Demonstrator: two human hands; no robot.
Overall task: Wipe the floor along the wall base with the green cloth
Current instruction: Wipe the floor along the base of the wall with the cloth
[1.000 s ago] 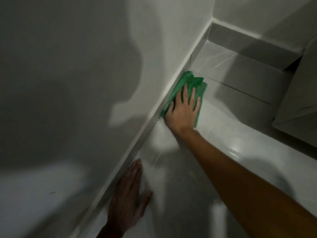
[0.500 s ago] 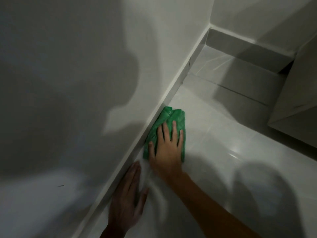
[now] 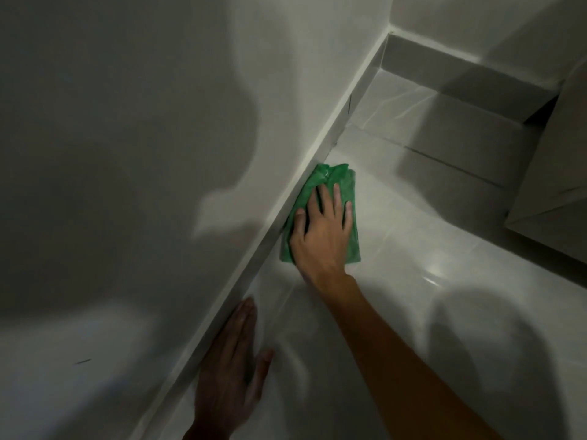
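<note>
A crumpled green cloth lies on the pale glossy floor tile, tight against the white skirting at the foot of the left wall. My right hand presses flat on the cloth with fingers spread and covers most of it. Only the far end and the side edges of the cloth show. My left hand rests palm down on the floor nearer to me, next to the skirting, and holds nothing.
The left wall meets a far wall at a corner, with a grey skirting along the far wall. A pale cabinet or box stands on the right. Dark shadows fall on the wall and the floor.
My right hand first drew the cloth along the skirting towards me, then slid it a little way back towards the corner. My left hand has stayed in place.
</note>
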